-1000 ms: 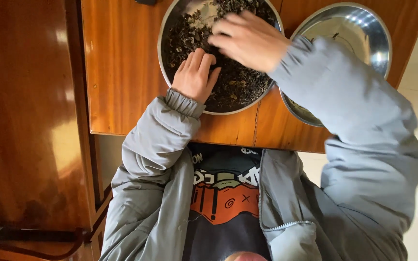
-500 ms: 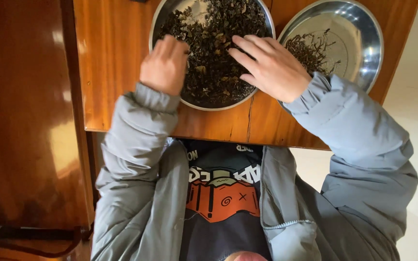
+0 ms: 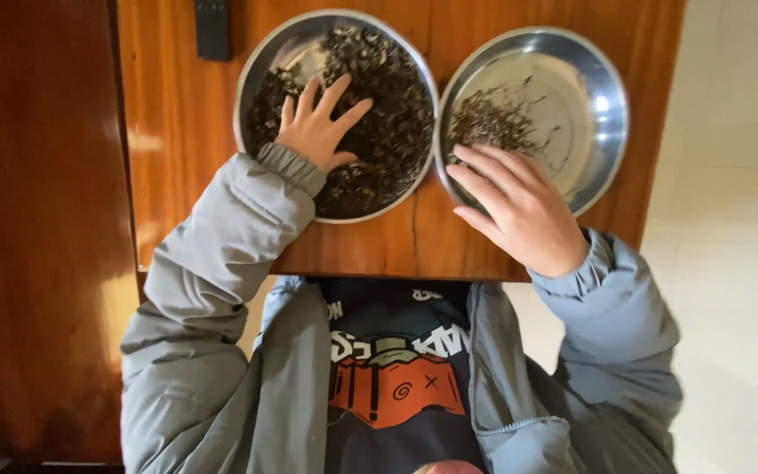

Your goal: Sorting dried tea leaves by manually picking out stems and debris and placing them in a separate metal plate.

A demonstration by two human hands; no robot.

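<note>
Wood table (image 3: 177,132), pale floor (image 3: 730,263).

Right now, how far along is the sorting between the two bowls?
Early. Done: a small heap of thin sprigs lies in the right bowl. In hand: the left hand is spread on the dark leaves in the left bowl; the right hand rests over the right bowl's near rim. Left: the left bowl is nearly full.
</note>
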